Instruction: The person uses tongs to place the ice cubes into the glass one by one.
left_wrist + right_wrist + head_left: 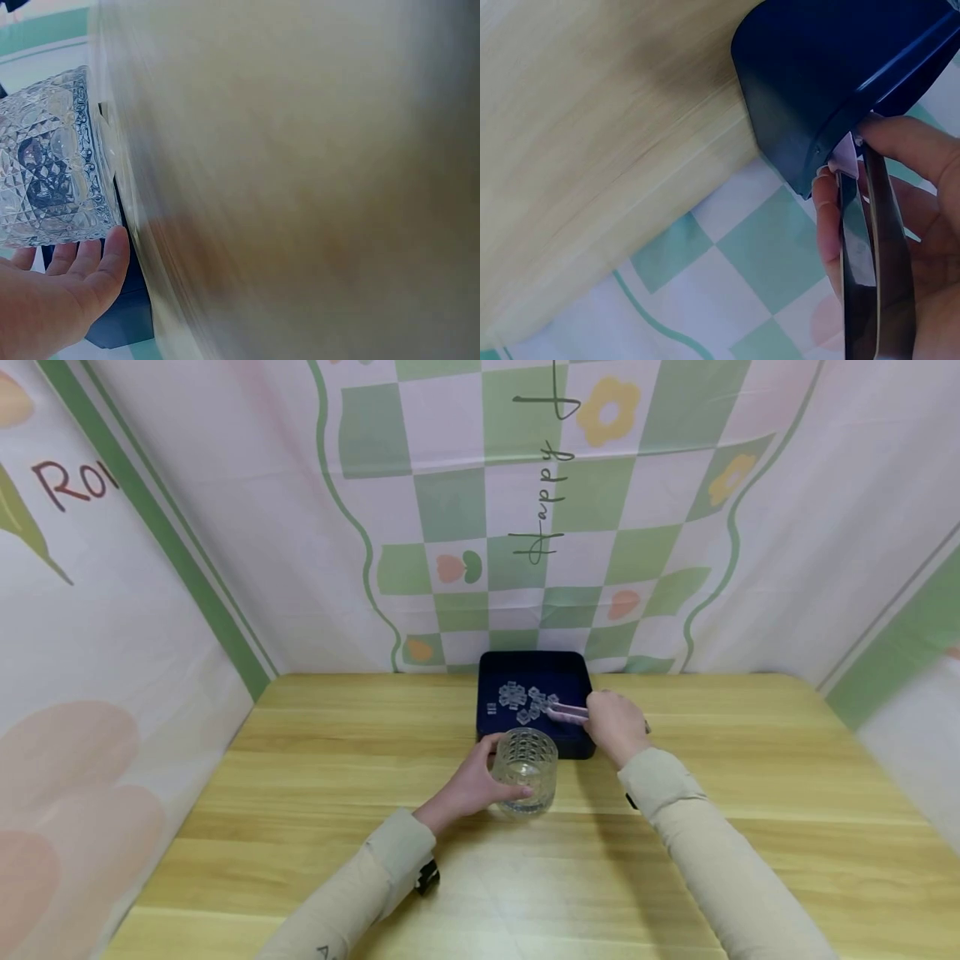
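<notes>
A clear patterned glass (527,777) is at the front edge of the dark blue tray (537,662). My left hand (477,781) grips it from the left, thumb across the near side; in the left wrist view the fingers of that hand (64,292) lie along the cut-patterned glass (49,161). My right hand (615,724) holds tongs (570,712) with pinkish tips, which reach in among clear, ice-like pieces (513,695) in the tray. Metal tong arms (891,262) show between thumb and fingers of the right hand (934,217). Whether the tips pinch a piece, I cannot tell.
The tray stands at the far edge of a light wooden table (337,760). Right behind the table hangs a checkered curtain (517,502), with another printed curtain (135,693) along the left. One small clear piece (492,708) lies apart at the tray's left side.
</notes>
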The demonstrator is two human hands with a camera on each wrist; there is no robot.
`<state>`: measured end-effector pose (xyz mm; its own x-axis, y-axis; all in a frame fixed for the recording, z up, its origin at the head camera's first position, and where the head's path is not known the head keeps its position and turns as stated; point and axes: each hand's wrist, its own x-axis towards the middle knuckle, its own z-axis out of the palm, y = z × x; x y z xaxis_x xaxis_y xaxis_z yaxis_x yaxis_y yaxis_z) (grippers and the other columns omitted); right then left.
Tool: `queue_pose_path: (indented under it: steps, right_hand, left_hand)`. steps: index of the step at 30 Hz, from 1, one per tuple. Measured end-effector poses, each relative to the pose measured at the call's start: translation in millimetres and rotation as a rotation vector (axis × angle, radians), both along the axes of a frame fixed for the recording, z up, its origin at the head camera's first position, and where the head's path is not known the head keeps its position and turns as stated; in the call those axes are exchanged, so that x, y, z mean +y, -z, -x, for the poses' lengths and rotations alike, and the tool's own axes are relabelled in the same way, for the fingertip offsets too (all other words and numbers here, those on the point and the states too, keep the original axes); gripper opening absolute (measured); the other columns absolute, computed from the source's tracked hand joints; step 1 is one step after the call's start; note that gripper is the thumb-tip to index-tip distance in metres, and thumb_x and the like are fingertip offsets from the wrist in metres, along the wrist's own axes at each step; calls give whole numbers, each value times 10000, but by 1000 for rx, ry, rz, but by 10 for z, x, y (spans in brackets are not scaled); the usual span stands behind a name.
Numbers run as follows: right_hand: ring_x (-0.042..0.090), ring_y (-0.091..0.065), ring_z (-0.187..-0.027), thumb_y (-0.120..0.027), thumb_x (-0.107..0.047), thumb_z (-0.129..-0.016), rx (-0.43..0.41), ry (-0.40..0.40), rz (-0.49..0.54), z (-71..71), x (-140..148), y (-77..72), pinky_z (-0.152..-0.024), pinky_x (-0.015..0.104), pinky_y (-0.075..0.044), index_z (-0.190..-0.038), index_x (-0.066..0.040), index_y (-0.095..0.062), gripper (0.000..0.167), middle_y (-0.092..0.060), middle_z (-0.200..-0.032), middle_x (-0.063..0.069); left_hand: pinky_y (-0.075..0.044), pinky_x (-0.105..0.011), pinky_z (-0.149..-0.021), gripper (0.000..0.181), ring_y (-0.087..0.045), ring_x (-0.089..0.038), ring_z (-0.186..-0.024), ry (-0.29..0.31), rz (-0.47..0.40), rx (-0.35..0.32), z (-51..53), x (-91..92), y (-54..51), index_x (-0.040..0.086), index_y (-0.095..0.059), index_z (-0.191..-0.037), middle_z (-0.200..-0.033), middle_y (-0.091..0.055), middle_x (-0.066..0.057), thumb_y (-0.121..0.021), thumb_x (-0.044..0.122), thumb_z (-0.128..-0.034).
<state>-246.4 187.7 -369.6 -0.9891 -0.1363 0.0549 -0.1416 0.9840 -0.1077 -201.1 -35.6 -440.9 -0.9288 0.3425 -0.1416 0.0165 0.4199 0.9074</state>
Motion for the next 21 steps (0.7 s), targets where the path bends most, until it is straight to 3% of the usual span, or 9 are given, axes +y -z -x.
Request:
queue_pose_path:
  steps: [12, 17, 21]
  right_hand:
    - [280, -592, -660, -709, -82, -796, -16, -1, 31, -14, 54, 2, -583, 430, -493, -663, -34, -594, 182, -616, -733, 136]
    - [272, -599, -671, -713, -107, -800, -22, 19, 81, -22, 104, 17, -598, 424, -502, -769, -16, -669, 106, -650, -795, 148]
    - [265, -599, -687, -716, -115, -795, -29, 33, 156, -36, 151, 27, -634, 423, -499, -871, 6, -691, 145, -676, -832, 148]
  left_hand:
    - [-443, -461, -1029, 957, -454, -271, -1266, -2, -11, -5, -5, 6, 1, 158, -292, -1471, -1439, -418, -74, -840, 359, -713]
    - [-444, -459, -1029, 956, -459, -270, -1260, -5, -11, -1, 3, 14, 9, 156, -297, -1469, -1430, -427, -74, -843, 356, -710]
    - [-448, -461, -1024, 962, -464, -273, -1254, -10, -9, -3, 7, 15, 11, 155, -298, -1469, -1424, -433, -78, -846, 358, -705]
